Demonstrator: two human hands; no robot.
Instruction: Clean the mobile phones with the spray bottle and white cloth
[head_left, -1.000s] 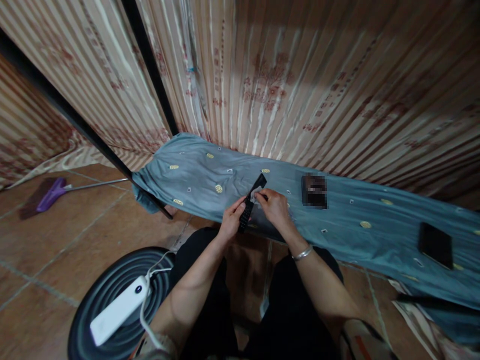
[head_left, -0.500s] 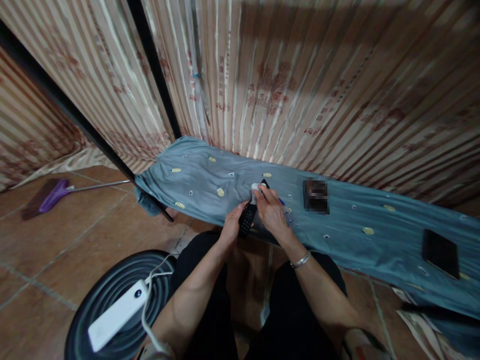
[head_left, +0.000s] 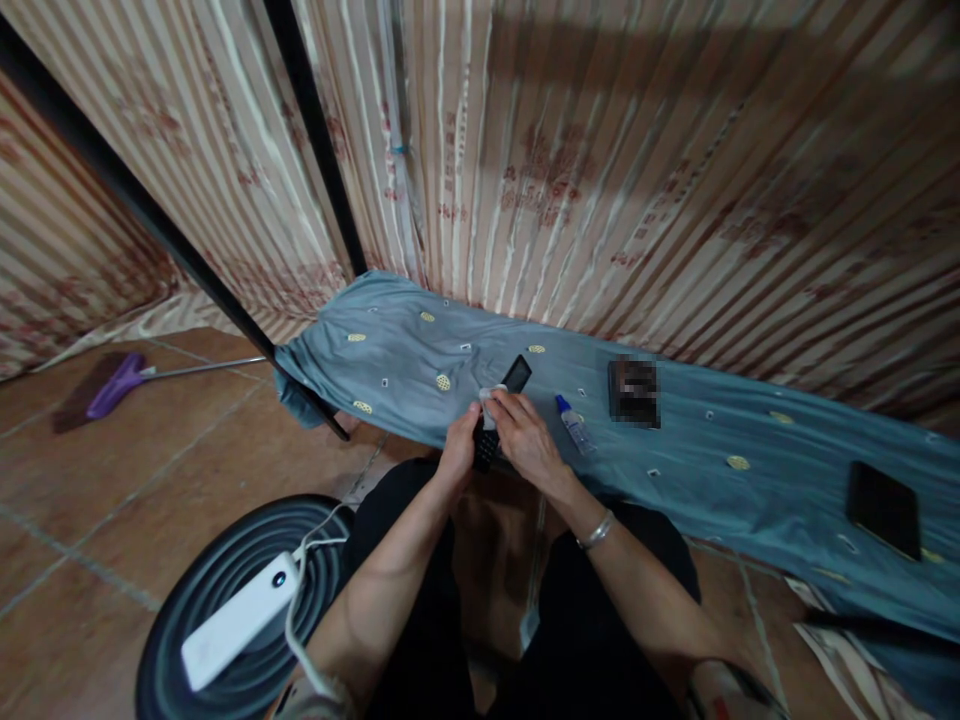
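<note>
Remote in hands, markings unreadable.

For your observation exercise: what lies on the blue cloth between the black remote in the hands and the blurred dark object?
A small clear bottle with a blue cap lies there, in the head view.

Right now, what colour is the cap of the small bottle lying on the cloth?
Blue. The small bottle has a clear body; the head view shows it.

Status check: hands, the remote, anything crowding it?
Left hand gripping black remote at its lower end. Right hand pressing white wipe on its face. Small bottle lying on blue cloth beside, apart.
</note>
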